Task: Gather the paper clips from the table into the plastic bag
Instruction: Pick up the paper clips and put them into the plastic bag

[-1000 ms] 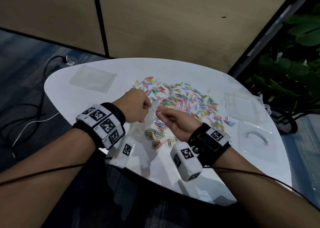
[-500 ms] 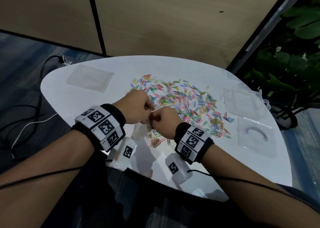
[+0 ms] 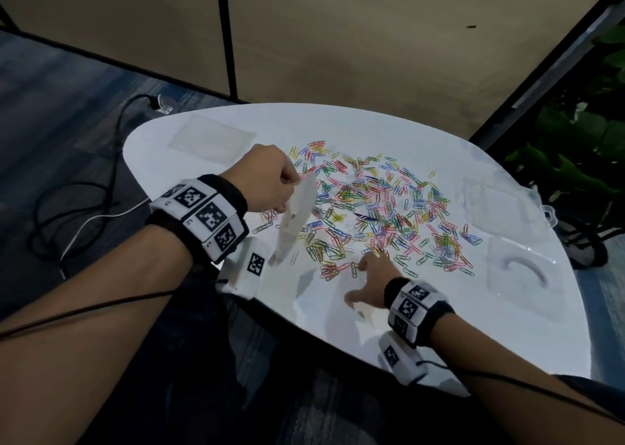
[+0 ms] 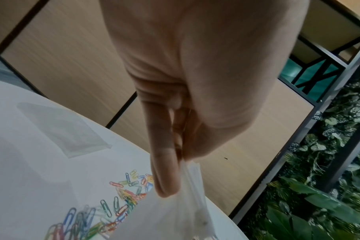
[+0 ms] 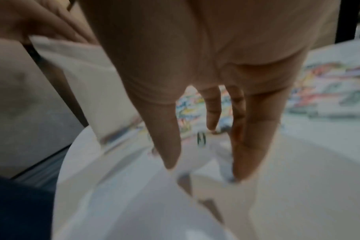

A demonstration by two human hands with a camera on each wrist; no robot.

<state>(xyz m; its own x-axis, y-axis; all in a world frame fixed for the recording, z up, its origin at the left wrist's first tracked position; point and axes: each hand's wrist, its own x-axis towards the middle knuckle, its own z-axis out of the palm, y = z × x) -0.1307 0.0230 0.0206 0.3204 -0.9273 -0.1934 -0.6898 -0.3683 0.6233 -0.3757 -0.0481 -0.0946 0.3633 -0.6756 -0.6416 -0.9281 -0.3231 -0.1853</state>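
Many coloured paper clips (image 3: 378, 214) lie scattered across the middle of the white table (image 3: 439, 309). My left hand (image 3: 270, 182) pinches the top edge of a small clear plastic bag (image 3: 296, 214), which hangs above the table's near left; the left wrist view shows the same pinch on the bag (image 4: 192, 203). My right hand (image 3: 368, 277) is low over the table at the near edge of the clip pile, fingers spread and straight (image 5: 170, 146), holding nothing. The right wrist view is blurred.
Another flat clear bag (image 3: 211, 138) lies at the table's far left. Clear plastic packaging (image 3: 517, 269) and a further clear piece (image 3: 490, 204) lie at the right. A cable (image 3: 67, 214) runs over the floor on the left; plants (image 3: 581, 147) stand at right.
Both hands were together at the bag; now my right hand has let go and dropped to the table by the clips, while my left has lifted the bag up and to the left.
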